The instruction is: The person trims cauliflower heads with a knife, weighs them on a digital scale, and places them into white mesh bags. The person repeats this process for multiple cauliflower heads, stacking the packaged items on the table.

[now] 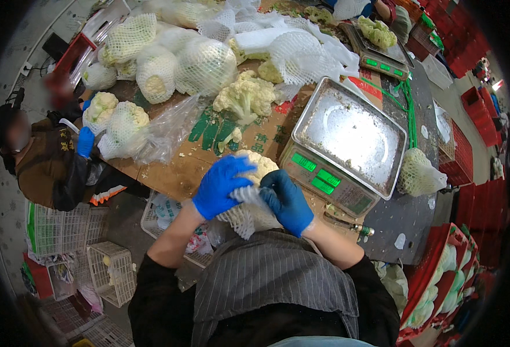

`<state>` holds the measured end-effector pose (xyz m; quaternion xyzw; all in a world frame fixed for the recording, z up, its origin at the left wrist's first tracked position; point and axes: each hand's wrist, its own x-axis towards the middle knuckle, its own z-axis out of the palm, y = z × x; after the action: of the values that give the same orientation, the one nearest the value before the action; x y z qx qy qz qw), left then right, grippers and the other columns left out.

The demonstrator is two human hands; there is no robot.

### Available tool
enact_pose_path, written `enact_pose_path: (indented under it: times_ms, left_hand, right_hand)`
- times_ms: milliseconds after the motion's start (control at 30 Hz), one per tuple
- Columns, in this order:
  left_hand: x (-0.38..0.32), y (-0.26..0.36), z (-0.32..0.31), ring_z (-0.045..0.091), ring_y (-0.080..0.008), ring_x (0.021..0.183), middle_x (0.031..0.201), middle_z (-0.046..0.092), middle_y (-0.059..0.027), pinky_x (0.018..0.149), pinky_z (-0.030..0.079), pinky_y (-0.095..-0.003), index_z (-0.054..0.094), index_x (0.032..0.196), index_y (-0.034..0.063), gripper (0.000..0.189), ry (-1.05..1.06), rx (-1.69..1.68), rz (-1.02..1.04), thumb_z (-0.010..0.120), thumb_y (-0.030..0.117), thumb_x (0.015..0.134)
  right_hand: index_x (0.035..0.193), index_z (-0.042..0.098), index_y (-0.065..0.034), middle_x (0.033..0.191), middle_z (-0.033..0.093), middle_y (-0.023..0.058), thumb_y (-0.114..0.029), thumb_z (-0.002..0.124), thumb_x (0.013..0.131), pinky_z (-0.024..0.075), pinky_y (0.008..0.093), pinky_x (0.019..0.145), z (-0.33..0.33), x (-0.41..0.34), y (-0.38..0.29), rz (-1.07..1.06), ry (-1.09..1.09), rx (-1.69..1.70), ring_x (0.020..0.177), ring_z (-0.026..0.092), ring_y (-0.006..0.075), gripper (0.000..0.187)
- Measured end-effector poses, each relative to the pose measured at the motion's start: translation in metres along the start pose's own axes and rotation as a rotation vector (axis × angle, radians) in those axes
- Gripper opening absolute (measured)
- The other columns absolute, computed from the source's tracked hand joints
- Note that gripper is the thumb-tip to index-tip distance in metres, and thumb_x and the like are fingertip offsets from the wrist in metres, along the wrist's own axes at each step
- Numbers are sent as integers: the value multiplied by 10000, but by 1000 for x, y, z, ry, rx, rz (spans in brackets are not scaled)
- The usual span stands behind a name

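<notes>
A cauliflower head (260, 165) is before me at the table's near edge, partly hidden by my hands. My left hand (220, 186), in a blue glove, grips it from the left; its fingertips are blurred. A white foam net sleeve (240, 219) hangs about the lower part of the head, close against my apron. My right hand (287, 201), gloved in darker blue, pinches the sleeve's edge on the right. Beyond my hands lie a bare cauliflower (246, 96) and a small loose floret (230, 139) on cardboard.
A digital scale with a metal tray (348, 134) stands right of my hands, with a knife (348, 224) below it. Netted cauliflowers (157, 76) are heaped at the back left. Another person (48, 160) works at left. A netted cauliflower (418, 172) sits far right.
</notes>
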<state>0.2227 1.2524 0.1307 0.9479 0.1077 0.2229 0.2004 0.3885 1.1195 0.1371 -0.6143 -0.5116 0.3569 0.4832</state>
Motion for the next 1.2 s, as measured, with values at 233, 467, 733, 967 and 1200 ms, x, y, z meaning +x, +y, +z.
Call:
enact_pose_path:
  times_ms: [233, 467, 733, 967, 1200]
  left_hand:
    - [-37, 6, -10, 515, -257, 665, 694, 495, -51, 636, 404, -381, 536, 712, 130, 142, -196, 79, 330, 631, 222, 659]
    - [-75, -30, -62, 514, -255, 628, 620, 493, -60, 595, 391, -364, 510, 614, 126, 208, -330, 260, 33, 667, 238, 694]
    - [-184, -40, 0, 535, -343, 708, 749, 557, -138, 681, 425, -419, 571, 704, 58, 223, -489, 153, -275, 676, 248, 759]
    - [-171, -55, 44, 553, -300, 1012, 1051, 585, -156, 886, 424, -364, 569, 1081, 21, 321, 273, 37, -689, 626, 53, 767]
    - [-148, -78, 104, 496, -255, 1163, 1280, 501, -117, 993, 409, -400, 371, 1340, 44, 444, 362, -1317, -1017, 406, 279, 966]
  right_hand:
    - [938, 622, -115, 803, 618, 82, -370, 659, 769, 480, 376, 599, -8, -29, 25, -304, -433, -548, 716, 623, 277, 307]
    - [755, 616, -100, 747, 600, 105, -267, 669, 669, 465, 403, 616, -84, -60, 87, -150, -701, -746, 714, 596, 324, 195]
    - [1079, 614, -37, 996, 609, 227, -451, 676, 754, 475, 414, 819, -98, -76, 113, -15, -675, -629, 928, 588, 375, 530]
    - [1442, 252, -104, 1392, 401, 159, -189, 719, 789, 366, 424, 1038, -99, -24, 46, 163, -174, 308, 1242, 445, 288, 807]
    - [1430, 312, -162, 1438, 212, 288, -466, 816, 552, 280, 526, 1053, 40, 2, 66, -352, 33, -635, 1308, 264, 467, 1057]
